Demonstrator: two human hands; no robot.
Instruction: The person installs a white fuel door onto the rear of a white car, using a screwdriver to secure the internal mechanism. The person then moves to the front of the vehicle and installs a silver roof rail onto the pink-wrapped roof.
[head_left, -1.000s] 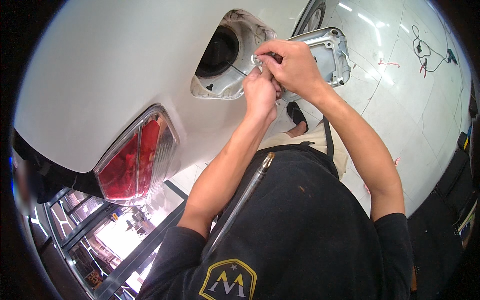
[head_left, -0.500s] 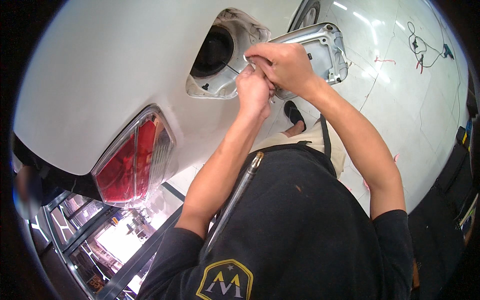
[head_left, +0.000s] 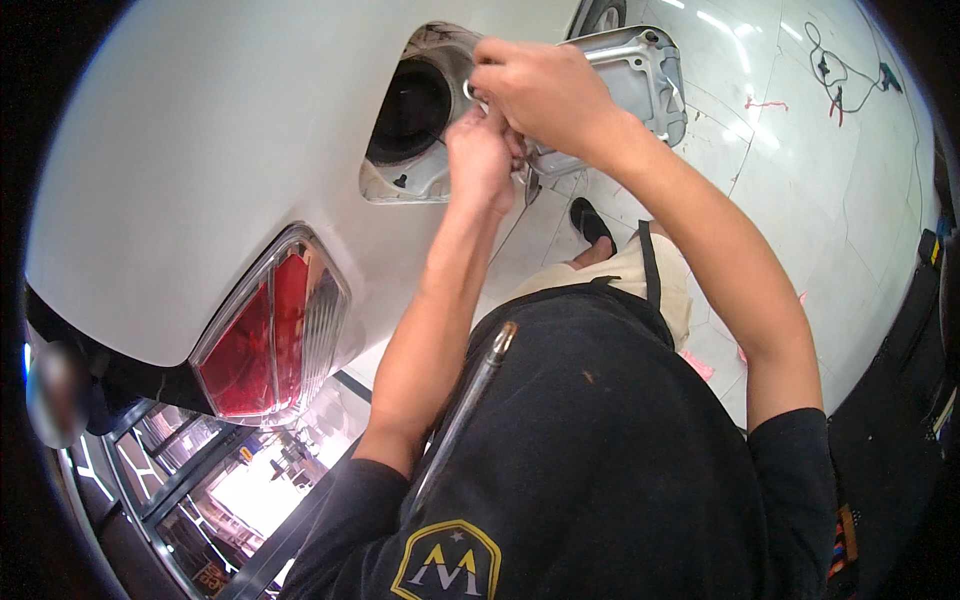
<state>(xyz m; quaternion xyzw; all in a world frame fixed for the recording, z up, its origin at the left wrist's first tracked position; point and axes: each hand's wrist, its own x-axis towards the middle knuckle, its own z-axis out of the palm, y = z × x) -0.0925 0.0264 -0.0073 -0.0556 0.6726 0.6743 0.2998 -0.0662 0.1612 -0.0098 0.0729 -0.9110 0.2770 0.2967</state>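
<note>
My left hand (head_left: 480, 158) is closed in front of the round dark opening (head_left: 410, 110) in the white car's side recess. A thin dark rod (head_left: 439, 139) runs from its fingers toward that opening. Just above and right of it, my right hand (head_left: 550, 88) is closed too, its fingers bent down close to the left hand. At its fingertips shows a small whitish, shiny rounded piece (head_left: 470, 90), whose kind I cannot make out. The hinged flap (head_left: 655, 85) of the recess stands open behind my right hand, partly hidden by it.
Below the recess is the car's red and clear tail light (head_left: 265, 340). A metal rod with a brownish tip (head_left: 470, 405) stands against my dark apron. On the pale tiled floor lie a coiled cable (head_left: 845, 85) and a red strip (head_left: 767, 104).
In the picture, both hands have shifted slightly left along with the recess and flap, as the view has moved. They stay close together, both still closed.
</note>
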